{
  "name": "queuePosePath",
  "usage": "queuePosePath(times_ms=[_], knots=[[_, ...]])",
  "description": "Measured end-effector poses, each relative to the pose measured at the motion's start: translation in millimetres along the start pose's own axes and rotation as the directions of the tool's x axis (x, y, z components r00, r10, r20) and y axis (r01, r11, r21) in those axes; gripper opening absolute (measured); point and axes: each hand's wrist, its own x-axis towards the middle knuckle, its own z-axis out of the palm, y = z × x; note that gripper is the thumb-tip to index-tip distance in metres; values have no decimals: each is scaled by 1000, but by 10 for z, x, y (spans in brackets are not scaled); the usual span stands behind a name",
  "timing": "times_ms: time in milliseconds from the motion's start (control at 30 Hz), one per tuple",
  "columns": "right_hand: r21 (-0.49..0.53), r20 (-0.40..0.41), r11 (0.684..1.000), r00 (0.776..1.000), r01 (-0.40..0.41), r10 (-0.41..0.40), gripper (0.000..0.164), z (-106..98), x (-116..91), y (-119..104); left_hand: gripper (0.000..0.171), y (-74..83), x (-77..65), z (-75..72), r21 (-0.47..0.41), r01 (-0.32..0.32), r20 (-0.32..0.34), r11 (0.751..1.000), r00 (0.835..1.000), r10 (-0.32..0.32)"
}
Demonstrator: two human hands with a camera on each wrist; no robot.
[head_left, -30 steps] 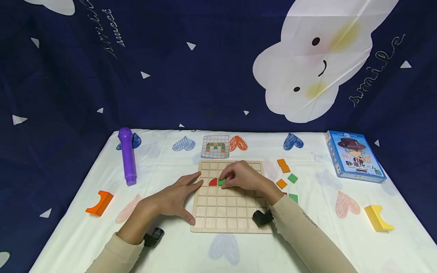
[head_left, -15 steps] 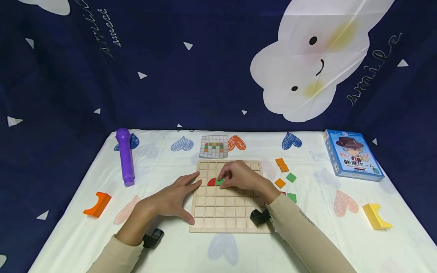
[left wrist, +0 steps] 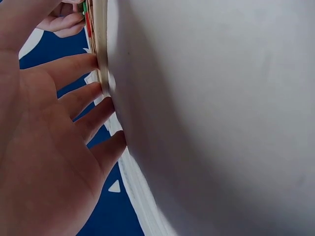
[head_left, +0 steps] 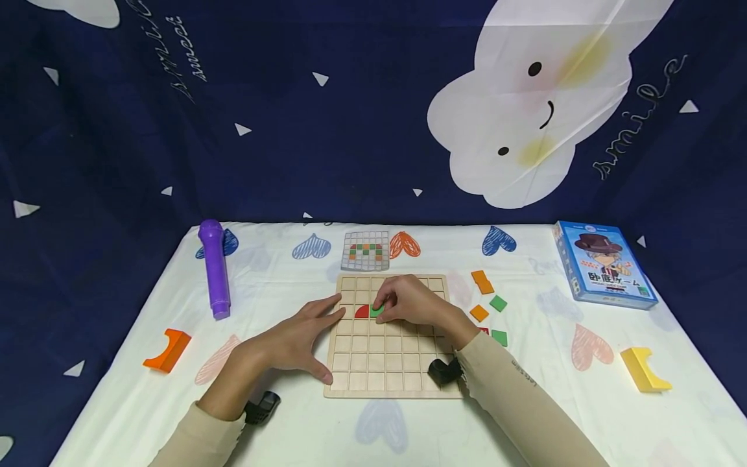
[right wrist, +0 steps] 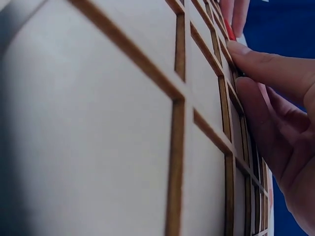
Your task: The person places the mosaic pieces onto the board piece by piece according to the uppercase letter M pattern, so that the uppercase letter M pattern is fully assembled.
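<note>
A light wooden grid board lies on the white cloth. In one cell of its second row from the far edge sits a red quarter-circle tile. Beside it, to the right, my right hand pinches a green tile at its cell between thumb and fingers, which partly cover it. My left hand is spread at the board's left side, fingertips and thumb touching the edge. From the left wrist view, the fingers look extended along the board's side. The right wrist view shows the thumb and fingers close over the grid.
Orange tiles and green tiles lie right of the board, with a red one partly hidden by the sleeve. Behind stands a pattern card. Around are a purple microphone, an orange block, a yellow block and a blue box.
The head view has shifted very slightly. Both hands keep their places on the board, and the green tile stays under the right fingers.
</note>
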Motion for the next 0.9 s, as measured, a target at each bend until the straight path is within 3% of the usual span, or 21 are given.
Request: queuePosePath(times_ms=[467, 900], knots=[[29, 50, 1000, 999, 9, -10, 20, -87, -35, -14, 123, -27, 14, 11, -2, 4, 4, 1000, 1000, -4], [32, -12, 997, 997, -77, 78, 33, -515, -276, 84, 123, -24, 8, 8, -7, -3, 0, 1000, 1000, 3]])
